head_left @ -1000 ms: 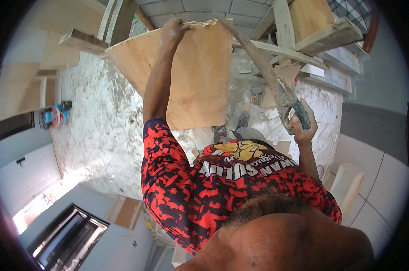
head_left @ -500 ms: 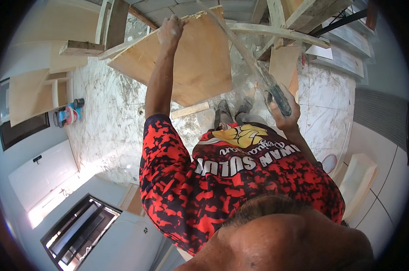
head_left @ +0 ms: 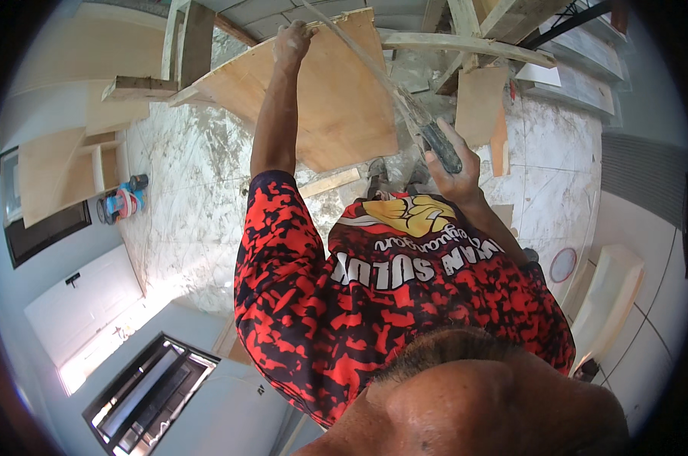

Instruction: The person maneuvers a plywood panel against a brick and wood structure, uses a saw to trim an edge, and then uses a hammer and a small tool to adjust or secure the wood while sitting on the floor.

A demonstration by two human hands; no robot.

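Note:
My left hand is closed over the far upper edge of a plywood sheet, which stands tilted in front of me. Splintered, pale wood shows along that edge. In my right hand is the dark handle of a handsaw, its fingers wrapped around the grip. The long, narrow blade slants away to the far left, across the sheet's right part, toward the top of the view. Whether its teeth touch the plywood I cannot tell.
A timber rail runs behind the sheet, with upright posts at the left. Near my feet lies a wood strip. More board offcuts lean at the right, beside steps. A blue and red machine stands on the dusty tiles.
My right hand and the handsaw have moved forward and to the left. My left hand stays on the plywood edge. The whole view has shifted slightly.

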